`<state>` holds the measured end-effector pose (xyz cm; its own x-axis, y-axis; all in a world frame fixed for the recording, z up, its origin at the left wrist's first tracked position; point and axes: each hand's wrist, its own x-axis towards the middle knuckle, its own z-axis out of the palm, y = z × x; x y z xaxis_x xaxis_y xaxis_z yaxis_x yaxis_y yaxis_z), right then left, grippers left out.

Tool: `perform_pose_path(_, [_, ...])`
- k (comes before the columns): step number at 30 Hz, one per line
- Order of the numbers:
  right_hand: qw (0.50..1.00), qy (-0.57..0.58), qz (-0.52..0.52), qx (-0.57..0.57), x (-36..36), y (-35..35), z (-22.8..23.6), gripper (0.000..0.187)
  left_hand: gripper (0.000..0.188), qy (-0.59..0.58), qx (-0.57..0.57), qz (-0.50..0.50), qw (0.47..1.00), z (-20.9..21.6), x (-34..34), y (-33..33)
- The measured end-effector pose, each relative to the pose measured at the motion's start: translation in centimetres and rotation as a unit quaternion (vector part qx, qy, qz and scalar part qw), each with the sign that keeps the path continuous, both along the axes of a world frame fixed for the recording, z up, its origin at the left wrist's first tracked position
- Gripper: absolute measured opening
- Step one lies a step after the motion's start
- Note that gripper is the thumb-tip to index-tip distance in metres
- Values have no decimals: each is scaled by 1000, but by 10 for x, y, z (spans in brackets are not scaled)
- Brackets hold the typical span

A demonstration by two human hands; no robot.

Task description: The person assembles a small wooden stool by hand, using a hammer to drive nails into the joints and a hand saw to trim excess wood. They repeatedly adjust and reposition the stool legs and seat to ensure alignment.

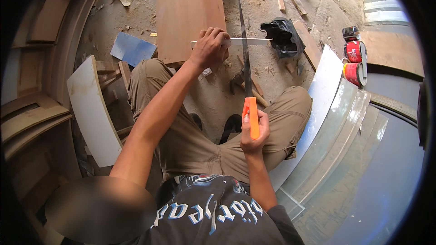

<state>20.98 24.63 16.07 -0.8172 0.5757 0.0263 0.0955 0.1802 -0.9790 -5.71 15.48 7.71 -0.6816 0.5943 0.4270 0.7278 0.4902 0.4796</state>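
Note:
My right hand is closed round the orange handle of a handsaw, whose long dark blade points away from me. The blade crosses a thin white strip that sticks out past the right edge of a brown wooden board. Whether the teeth touch the strip I cannot tell. My left hand grips the strip at the board's near right corner, fingers bent over it. Under the saw, on the ground between my knees, lies what looks like a hammer, partly covered.
A black plastic bag lies right of the strip. Red cans stand farther right, beyond glass sheets and a white panel. On the left are a blue panel, a curved white panel and wooden furniture. Scraps litter the ground.

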Motion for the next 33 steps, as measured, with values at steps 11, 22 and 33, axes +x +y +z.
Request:
perform_pose_path(11, [999,1,11,-30,-7,-3,-3,22,12,-13,120,-20,993,-4,-1,2])
perform_pose_path(22, [997,-12,14,-70,-12,-9,-7,22,17,38,54,-40,997,-7,-2,0])
perform_pose_path(33, [998,-45,29,-30,-15,-9,4,21,15,49,55,-40,997,-8,-2,-1])
